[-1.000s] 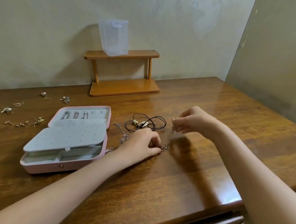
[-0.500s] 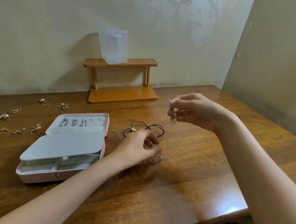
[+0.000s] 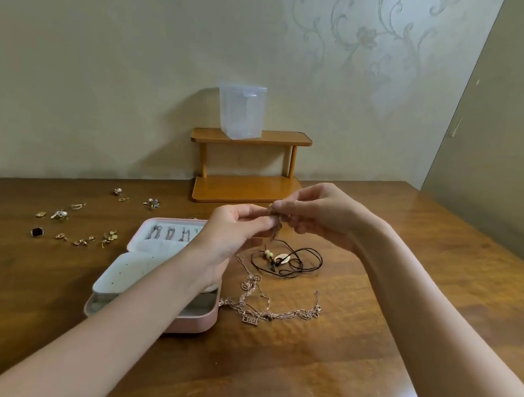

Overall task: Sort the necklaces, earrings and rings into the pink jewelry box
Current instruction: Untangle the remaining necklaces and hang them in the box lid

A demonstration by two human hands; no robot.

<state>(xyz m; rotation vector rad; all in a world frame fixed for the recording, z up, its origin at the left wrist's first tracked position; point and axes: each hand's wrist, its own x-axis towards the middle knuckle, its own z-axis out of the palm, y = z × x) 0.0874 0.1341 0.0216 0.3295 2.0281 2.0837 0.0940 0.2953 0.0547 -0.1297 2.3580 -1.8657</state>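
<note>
The pink jewelry box (image 3: 192,322) lies open on the wooden table, a white perforated earring panel (image 3: 125,276) raised over its tray and several necklaces hung in its lid (image 3: 167,232). Above the box's right side, my left hand (image 3: 235,234) and my right hand (image 3: 320,213) meet in the air and both pinch a thin gold chain (image 3: 274,228), whose bunched end dangles between them. A tangle of gold chains (image 3: 263,307) lies to the right of the box. Behind it sits a black cord necklace (image 3: 290,260) with a pendant.
Several loose earrings and rings (image 3: 82,222) are scattered on the table left of the box. A small wooden shelf (image 3: 248,165) stands against the wall with a clear plastic container (image 3: 241,111) on top. The table's front edge runs at the lower right.
Both hands rose from the table with the gold chain. My left hand left the chain pile and came up to join my right hand. The camera tilted up.
</note>
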